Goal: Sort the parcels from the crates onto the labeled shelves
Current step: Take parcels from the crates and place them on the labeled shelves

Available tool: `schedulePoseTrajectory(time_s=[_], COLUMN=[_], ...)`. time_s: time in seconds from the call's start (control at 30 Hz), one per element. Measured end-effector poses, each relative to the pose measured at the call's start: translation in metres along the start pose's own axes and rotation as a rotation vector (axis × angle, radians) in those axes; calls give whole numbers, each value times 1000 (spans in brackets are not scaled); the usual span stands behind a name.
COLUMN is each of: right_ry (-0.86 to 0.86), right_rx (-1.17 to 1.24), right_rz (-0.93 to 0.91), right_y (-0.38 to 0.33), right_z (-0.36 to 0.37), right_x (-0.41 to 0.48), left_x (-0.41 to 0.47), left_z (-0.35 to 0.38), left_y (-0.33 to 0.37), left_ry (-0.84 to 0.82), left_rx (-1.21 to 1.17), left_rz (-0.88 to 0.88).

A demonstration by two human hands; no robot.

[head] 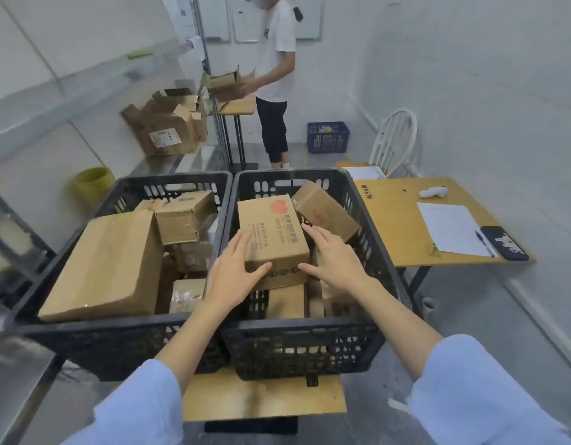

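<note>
Two black crates stand side by side on a low wooden table. The right crate (367,335) holds a cardboard parcel with red print (272,232) on top of other boxes. My left hand (234,271) lies against the parcel's left side, thumb on its near face. My right hand (332,256) reaches to its right side with straight fingers; whether it touches is unclear. A second parcel (325,210) leans behind it. The left crate (85,335) holds a large flat box (107,264) and several smaller parcels.
A metal shelf unit (53,101) runs along the left wall with open boxes (168,123) on it. Another person (274,78) stands at the back holding a box. A wooden table (402,226) with papers, pen and phone stands right. Behind it stand a white chair (396,139) and a blue crate (328,137).
</note>
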State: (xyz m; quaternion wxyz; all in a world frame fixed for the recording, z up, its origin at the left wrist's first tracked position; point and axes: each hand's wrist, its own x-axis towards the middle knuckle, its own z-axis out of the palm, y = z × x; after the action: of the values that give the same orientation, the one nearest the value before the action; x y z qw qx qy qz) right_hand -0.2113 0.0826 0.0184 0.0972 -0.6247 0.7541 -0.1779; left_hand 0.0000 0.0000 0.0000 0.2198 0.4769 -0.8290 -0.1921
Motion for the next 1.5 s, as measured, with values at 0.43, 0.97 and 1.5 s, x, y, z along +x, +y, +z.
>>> schedulePoseTrajectory(time_s=[0.43,0.97,1.5], right_ry=[-145,36,0], right_rx=[195,404,776], right_rz=[-8,-106,-165], right_y=[6,16,11], right_z=[30,27,-35], right_x=[48,45,12], left_x=[25,16,-25], left_z=[21,11,-28], left_y=[-18,-1,67], left_ry=[-55,161,278], left_rx=[-95,-291,-484], left_rz=[-59,-84,-104])
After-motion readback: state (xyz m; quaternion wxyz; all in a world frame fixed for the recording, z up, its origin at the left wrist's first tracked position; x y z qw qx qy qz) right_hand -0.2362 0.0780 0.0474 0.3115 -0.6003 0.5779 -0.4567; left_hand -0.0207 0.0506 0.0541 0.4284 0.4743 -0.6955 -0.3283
